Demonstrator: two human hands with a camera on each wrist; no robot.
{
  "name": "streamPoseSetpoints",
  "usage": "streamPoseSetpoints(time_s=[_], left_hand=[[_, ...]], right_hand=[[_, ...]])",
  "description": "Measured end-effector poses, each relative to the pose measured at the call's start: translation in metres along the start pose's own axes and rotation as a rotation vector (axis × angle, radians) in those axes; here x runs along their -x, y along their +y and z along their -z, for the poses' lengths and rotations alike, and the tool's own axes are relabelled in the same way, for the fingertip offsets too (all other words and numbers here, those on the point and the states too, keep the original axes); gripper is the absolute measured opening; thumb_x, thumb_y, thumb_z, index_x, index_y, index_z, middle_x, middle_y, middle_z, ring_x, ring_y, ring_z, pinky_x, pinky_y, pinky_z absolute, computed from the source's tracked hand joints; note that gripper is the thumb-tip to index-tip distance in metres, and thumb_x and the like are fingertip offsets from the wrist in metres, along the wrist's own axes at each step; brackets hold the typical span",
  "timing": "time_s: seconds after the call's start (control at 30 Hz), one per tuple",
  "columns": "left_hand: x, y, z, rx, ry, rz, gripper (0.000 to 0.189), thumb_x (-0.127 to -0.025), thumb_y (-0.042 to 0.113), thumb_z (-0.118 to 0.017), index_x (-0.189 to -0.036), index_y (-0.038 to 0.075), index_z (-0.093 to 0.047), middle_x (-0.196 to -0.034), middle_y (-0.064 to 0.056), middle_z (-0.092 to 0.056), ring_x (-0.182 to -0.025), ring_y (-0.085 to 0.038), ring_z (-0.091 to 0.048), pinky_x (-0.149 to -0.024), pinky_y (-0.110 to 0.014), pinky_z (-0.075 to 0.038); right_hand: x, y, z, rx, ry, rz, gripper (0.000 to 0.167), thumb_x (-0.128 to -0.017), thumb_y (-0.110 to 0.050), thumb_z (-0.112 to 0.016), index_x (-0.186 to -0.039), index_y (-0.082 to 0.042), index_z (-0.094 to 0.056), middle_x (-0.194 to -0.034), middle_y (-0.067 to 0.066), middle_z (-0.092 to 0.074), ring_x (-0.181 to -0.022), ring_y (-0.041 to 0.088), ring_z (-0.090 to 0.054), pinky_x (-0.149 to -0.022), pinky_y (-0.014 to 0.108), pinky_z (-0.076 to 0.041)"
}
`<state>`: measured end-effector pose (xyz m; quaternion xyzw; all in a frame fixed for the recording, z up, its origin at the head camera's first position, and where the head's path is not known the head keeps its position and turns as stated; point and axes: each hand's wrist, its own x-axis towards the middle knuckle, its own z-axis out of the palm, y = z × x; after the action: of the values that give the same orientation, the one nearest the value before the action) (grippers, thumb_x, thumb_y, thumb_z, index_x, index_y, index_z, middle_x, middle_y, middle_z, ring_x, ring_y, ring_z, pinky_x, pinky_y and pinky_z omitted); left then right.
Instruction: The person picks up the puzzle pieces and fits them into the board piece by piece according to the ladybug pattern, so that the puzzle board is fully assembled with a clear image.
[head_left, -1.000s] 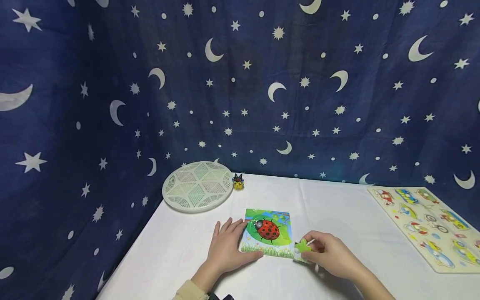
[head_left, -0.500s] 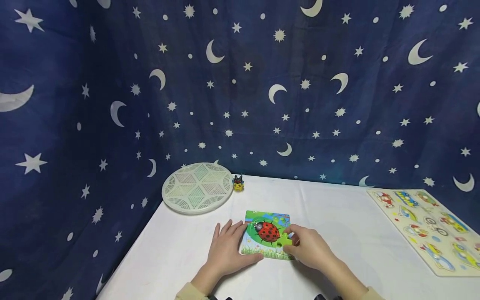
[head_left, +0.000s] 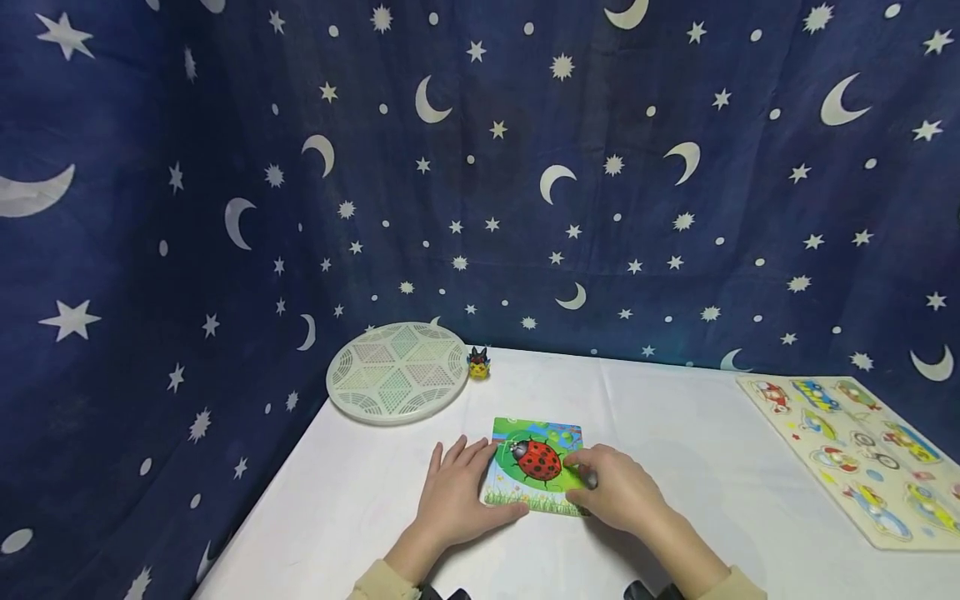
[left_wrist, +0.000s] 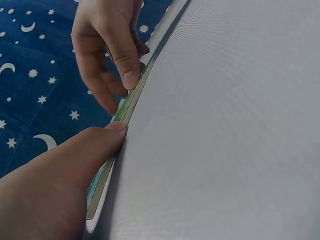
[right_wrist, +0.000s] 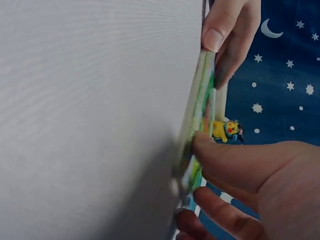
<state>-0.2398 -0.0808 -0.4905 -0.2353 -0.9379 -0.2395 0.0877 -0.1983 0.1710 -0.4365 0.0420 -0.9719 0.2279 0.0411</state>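
Note:
A square jigsaw puzzle (head_left: 536, 462) with a red ladybug on green leaves lies on the white table, picture side up. My left hand (head_left: 453, 500) rests at its lower left corner, fingers spread along the left side and thumb against the front edge. At the lower right corner, my right hand (head_left: 621, 492) pinches a green puzzle piece (head_left: 573, 480) between thumb and fingertips. That piece sits in line with the rest of the picture, partly hidden by the fingers. In the right wrist view the thumb presses by the puzzle's edge, other fingers bent beneath it.
A round pale lattice tray (head_left: 397, 372) stands at the back left, beside a small yellow and black figurine (head_left: 478, 364). On the right lies a wooden peg board (head_left: 862, 458) with vehicle pictures. A dark blue star-patterned curtain (head_left: 480, 167) hangs behind the table.
My right hand has moved left with the green piece, from beside the puzzle onto its lower right corner, where the piece now lies in the picture. The left hand has stayed in place.

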Motion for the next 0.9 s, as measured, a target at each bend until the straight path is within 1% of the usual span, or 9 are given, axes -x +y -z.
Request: streamPoseSetpoints(time_s=[0.13, 0.27, 0.33, 0.5, 0.57, 0.63, 0.7, 0.77, 0.9], left_hand=[[-0.002, 0.0, 0.0, 0.002, 0.009, -0.001, 0.101, -0.073, 0.085, -0.065, -0.149, 0.02, -0.055, -0.149, -0.005, -0.055, -0.146, -0.037, -0.036, -0.12, -0.065, -0.012], [-0.001, 0.0, 0.001, 0.0, 0.0, 0.0, 0.101, -0.073, 0.086, -0.064, -0.149, 0.019, -0.056, -0.149, -0.005, -0.055, -0.146, -0.037, -0.037, -0.119, -0.065, -0.013], [-0.001, 0.0, 0.001, -0.003, -0.001, -0.004, 0.101, -0.073, 0.085, -0.065, -0.148, 0.018, -0.056, -0.148, -0.005, -0.055, -0.145, -0.037, -0.038, -0.119, -0.065, -0.014], [-0.004, 0.0, 0.002, -0.002, 0.001, -0.011, 0.1, -0.073, 0.084, -0.065, -0.147, 0.018, -0.057, -0.148, -0.006, -0.056, -0.144, -0.038, -0.039, -0.119, -0.065, -0.015], [-0.005, 0.0, 0.002, 0.001, 0.0, -0.012, 0.1, -0.074, 0.084, -0.065, -0.147, 0.018, -0.057, -0.148, -0.007, -0.056, -0.144, -0.038, -0.038, -0.119, -0.065, -0.014], [-0.006, 0.0, 0.002, 0.004, -0.003, -0.012, 0.1, -0.074, 0.084, -0.065, -0.147, 0.017, -0.057, -0.148, -0.007, -0.056, -0.144, -0.038, -0.038, -0.119, -0.065, -0.014], [-0.005, -0.001, 0.003, 0.008, -0.009, -0.008, 0.1, -0.073, 0.084, -0.065, -0.147, 0.017, -0.057, -0.148, -0.007, -0.056, -0.144, -0.039, -0.039, -0.119, -0.066, -0.015], [-0.005, -0.001, 0.003, 0.013, -0.017, -0.003, 0.101, -0.073, 0.084, -0.066, -0.147, 0.016, -0.057, -0.148, -0.007, -0.056, -0.144, -0.039, -0.039, -0.119, -0.066, -0.015], [-0.004, -0.002, 0.002, 0.025, -0.012, -0.004, 0.102, -0.072, 0.084, -0.067, -0.147, 0.016, -0.057, -0.147, -0.008, -0.056, -0.144, -0.039, -0.039, -0.118, -0.066, -0.015]], right_hand=[[-0.002, 0.003, 0.0, 0.003, 0.017, 0.01, 0.034, -0.071, -0.025, -0.094, -0.101, -0.022, -0.078, -0.093, -0.007, -0.066, -0.088, 0.016, -0.062, -0.08, 0.05, -0.055], [0.001, 0.001, -0.003, -0.002, 0.019, 0.001, 0.03, -0.072, -0.025, -0.093, -0.098, -0.024, -0.078, -0.092, -0.008, -0.066, -0.087, 0.015, -0.063, -0.081, 0.049, -0.055], [0.005, -0.001, -0.005, 0.025, 0.021, 0.012, 0.026, -0.075, -0.025, -0.092, -0.097, -0.023, -0.079, -0.092, -0.008, -0.066, -0.087, 0.015, -0.064, -0.078, 0.048, -0.056], [0.016, -0.01, -0.007, 0.173, 0.05, 0.119, 0.019, -0.083, -0.025, -0.086, -0.101, -0.02, -0.083, -0.096, -0.007, -0.066, -0.082, 0.014, -0.066, -0.066, 0.039, -0.056], [0.018, -0.011, -0.007, 0.209, 0.067, 0.152, 0.021, -0.084, -0.025, -0.085, -0.104, -0.019, -0.083, -0.098, -0.006, -0.067, -0.083, 0.014, -0.066, -0.065, 0.037, -0.056], [0.018, -0.011, -0.007, 0.205, 0.067, 0.153, 0.023, -0.085, -0.025, -0.084, -0.107, -0.019, -0.082, -0.1, -0.006, -0.067, -0.086, 0.014, -0.067, -0.069, 0.039, -0.057], [0.019, -0.009, -0.009, 0.153, 0.059, 0.121, 0.024, -0.085, -0.025, -0.084, -0.107, -0.019, -0.082, -0.101, -0.007, -0.068, -0.088, 0.014, -0.066, -0.074, 0.04, -0.058], [0.02, -0.005, -0.01, 0.057, 0.049, 0.069, 0.023, -0.084, -0.024, -0.084, -0.106, -0.019, -0.081, -0.102, -0.008, -0.069, -0.089, 0.013, -0.065, -0.078, 0.041, -0.057], [0.022, 0.005, -0.01, -0.192, 0.053, -0.054, 0.016, -0.086, -0.019, -0.083, -0.101, -0.021, -0.078, -0.096, -0.009, -0.07, -0.075, 0.011, -0.06, -0.064, 0.033, -0.054]])
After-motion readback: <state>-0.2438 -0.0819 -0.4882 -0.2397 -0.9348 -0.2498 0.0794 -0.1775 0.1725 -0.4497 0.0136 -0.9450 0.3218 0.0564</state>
